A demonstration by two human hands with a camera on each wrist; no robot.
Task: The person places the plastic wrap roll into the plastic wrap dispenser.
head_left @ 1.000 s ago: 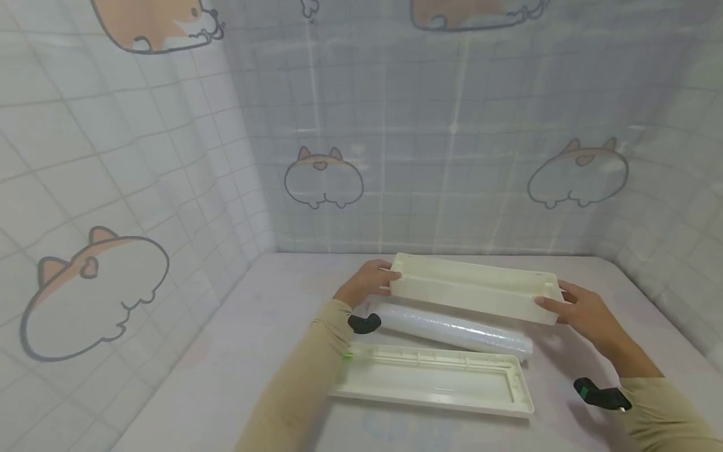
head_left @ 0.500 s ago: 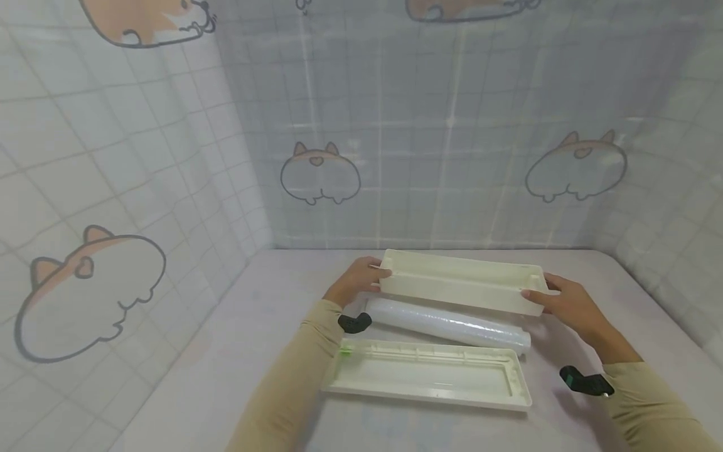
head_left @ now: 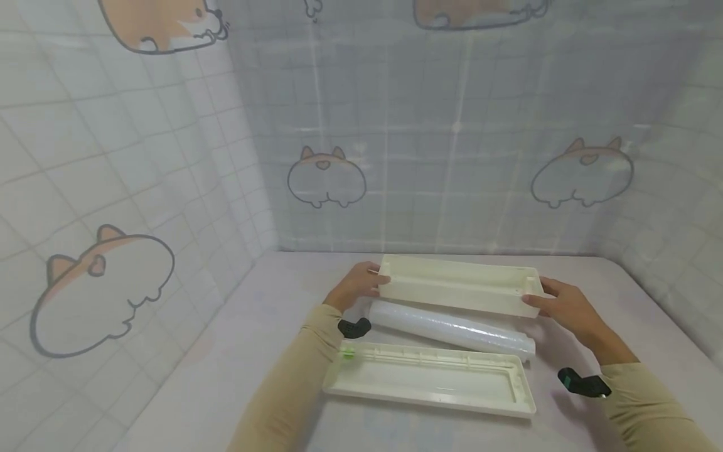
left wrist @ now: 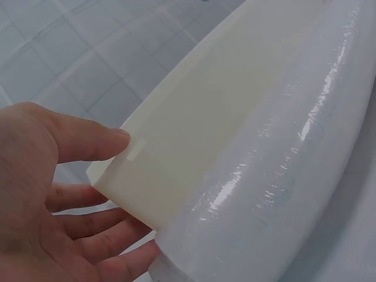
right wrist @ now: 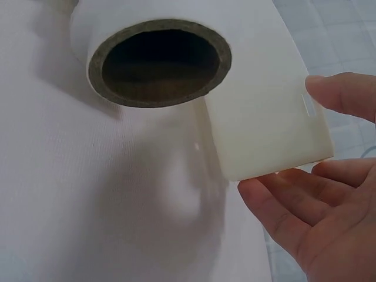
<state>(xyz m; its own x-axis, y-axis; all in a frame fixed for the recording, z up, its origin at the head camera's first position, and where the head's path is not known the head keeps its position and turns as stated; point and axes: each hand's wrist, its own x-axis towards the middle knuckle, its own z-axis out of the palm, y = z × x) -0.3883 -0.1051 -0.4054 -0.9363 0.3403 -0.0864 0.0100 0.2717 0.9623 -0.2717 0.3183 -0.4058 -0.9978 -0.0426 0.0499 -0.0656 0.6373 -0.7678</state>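
A long cream plastic box (head_left: 457,285), open on top, is held between both hands behind the roll. My left hand (head_left: 356,285) grips its left end, thumb on the near wall and fingers around the end, as the left wrist view shows. At the other end my right hand (head_left: 567,307) holds it the same way, with the thumb at the rim and fingertips under the end in the right wrist view. In front of the box lies a roll of clear plastic film (head_left: 452,328) on a cardboard core (right wrist: 158,97). Nearest me is a shallow cream lid (head_left: 432,380), inner side up.
A green piece (head_left: 347,354) sits at the lid's left end. All of this is on a pale table (head_left: 254,376). Behind and at both sides hang tile-patterned curtains (head_left: 418,157) with cartoon dogs.
Both hands have shifted the box slightly to the left, still gripping its ends. The roll and lid stay put; the head view has swayed a little.
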